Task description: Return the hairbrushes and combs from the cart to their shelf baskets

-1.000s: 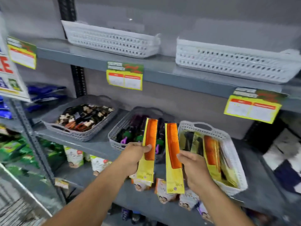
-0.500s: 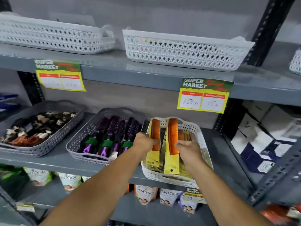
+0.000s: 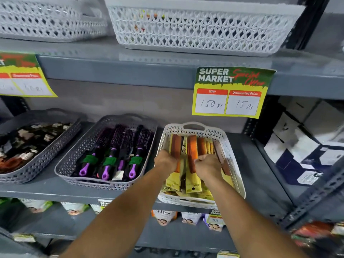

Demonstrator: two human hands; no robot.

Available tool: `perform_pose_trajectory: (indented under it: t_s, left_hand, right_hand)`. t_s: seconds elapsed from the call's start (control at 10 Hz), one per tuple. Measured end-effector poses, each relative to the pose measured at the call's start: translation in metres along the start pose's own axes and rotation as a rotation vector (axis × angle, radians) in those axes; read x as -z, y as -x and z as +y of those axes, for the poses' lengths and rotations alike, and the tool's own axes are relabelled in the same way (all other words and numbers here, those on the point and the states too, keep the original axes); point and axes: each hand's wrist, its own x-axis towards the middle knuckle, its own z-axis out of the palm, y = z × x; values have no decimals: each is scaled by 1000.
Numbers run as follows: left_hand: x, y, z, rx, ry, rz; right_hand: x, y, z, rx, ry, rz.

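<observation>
A white lattice basket (image 3: pixel 235 164) on the middle shelf holds several orange combs in yellow card packs. Both my hands are inside it. My left hand (image 3: pixel 166 161) grips one packaged orange comb (image 3: pixel 175 146) at the basket's left side. My right hand (image 3: pixel 207 165) grips a second packaged orange comb (image 3: pixel 192 153) beside it, lying down among the others. Left of this, a grey basket (image 3: pixel 74 155) holds several black round hairbrushes with purple handles (image 3: pixel 109 157).
A further grey basket (image 3: pixel 37 161) of dark hair clips sits at far left. Two white baskets (image 3: pixel 195 28) stand on the shelf above. A yellow price tag (image 3: pixel 229 95) hangs from that shelf edge. Boxes (image 3: pixel 301 138) fill the right bay; packets line the lower shelf.
Both hands have lowered the two packaged combs from upright above the white basket down into it. The view has moved closer and to the right.
</observation>
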Motion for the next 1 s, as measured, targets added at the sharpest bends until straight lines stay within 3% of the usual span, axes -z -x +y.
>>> perform_pose_trajectory:
  t_s: [0.2,0.5,0.7,0.9,1.0]
  left_hand:
    - [-7,-6,-4,-26,-80,38]
    - [-13,-5,-2,-114,-307,51]
    - [-17,4,1,-177,-552,61]
    - [-13,16,3,-203,-552,33]
    - [-4,25,4,-292,-528,67]
  right_hand:
    - [3,5,-1,123,182,8]
    - [-4,17,-8,355,714,68]
    - [-5,21,-3,407,686,90]
    - [7,28,-2,513,655,64]
    - [14,38,-7,508,727,187]
